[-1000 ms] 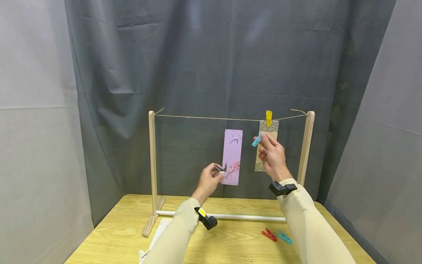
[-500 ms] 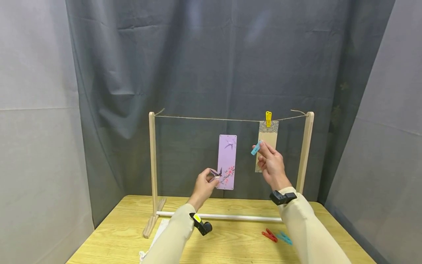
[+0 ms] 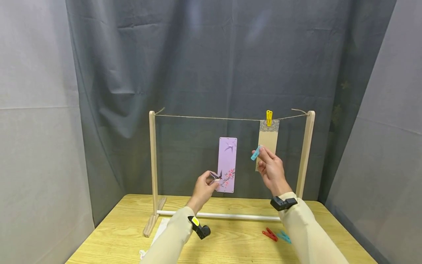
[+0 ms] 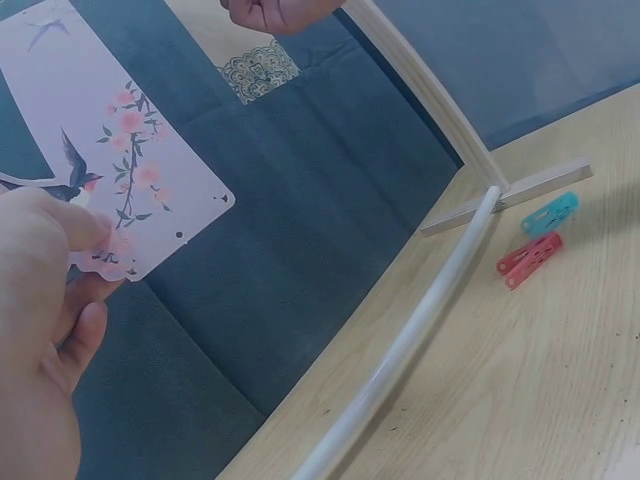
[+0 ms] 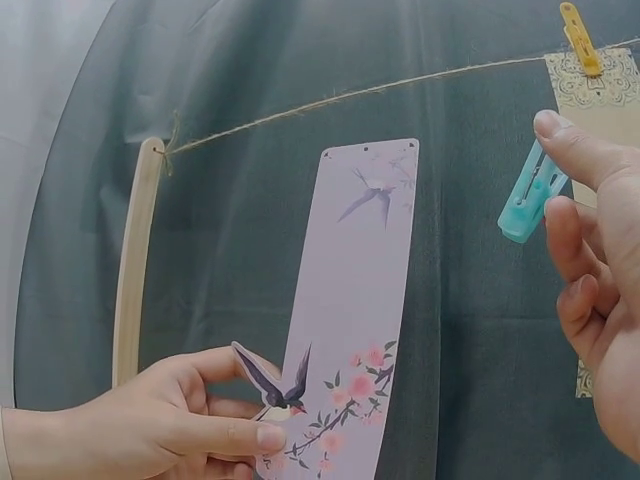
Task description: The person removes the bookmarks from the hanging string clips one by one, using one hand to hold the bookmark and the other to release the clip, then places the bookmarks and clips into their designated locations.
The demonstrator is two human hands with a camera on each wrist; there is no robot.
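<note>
A lilac bookmark (image 3: 226, 161) with swallows and pink blossoms is held upright below the string, its lower left edge pinched by my left hand (image 3: 202, 189). My right hand (image 3: 273, 170) pinches a light-blue clothespin (image 3: 255, 153) by one end, to the right of the bookmark and apart from it. Behind that hand a beige patterned bookmark (image 3: 268, 137) hangs from the string (image 3: 211, 117), clipped by a yellow clothespin (image 3: 269, 118). The right wrist view shows the blue clothespin (image 5: 532, 195) between thumb and fingers.
The string spans two wooden posts (image 3: 153, 161), joined low down by a white rod (image 3: 237, 217). On the table (image 3: 108, 234) lie a red clothespin (image 3: 270, 234) and a blue one (image 3: 284, 237). A white card with a tassel (image 3: 160, 230) lies partly under the left sleeve.
Both hands have lowered, bringing the lilac bookmark and the blue clothespin further below the string. The bookmark has also shifted slightly left.
</note>
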